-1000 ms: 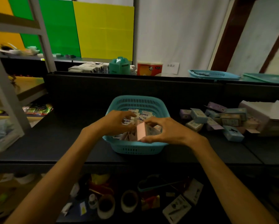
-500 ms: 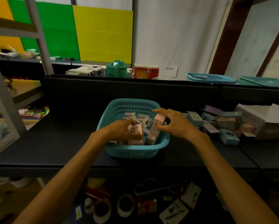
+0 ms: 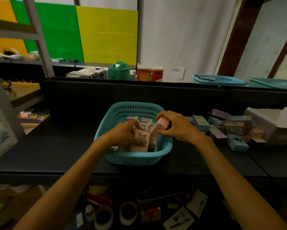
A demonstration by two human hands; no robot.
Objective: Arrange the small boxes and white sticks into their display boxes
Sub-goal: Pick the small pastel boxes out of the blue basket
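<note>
A teal plastic basket (image 3: 121, 112) sits on the dark shelf, filled with several small white and blue boxes (image 3: 145, 121) and pink boxes. My left hand (image 3: 122, 135) is inside the basket, its fingers curled round a pink display box with a star-shaped cutout (image 3: 142, 137). My right hand (image 3: 176, 126) grips a small pink box (image 3: 161, 124) over the basket's right side, tilted toward the display box.
A pile of blue, purple and pink small boxes (image 3: 225, 127) lies on the shelf right of the basket, beside a white carton (image 3: 272, 123). Tape rolls and packets sit on the lower shelf (image 3: 127, 211). A second teal basket (image 3: 219, 80) stands on the ledge behind.
My hands separated: the left kept the star-cutout pink box low in the basket, while the right picked up another pink box at the basket's right side.
</note>
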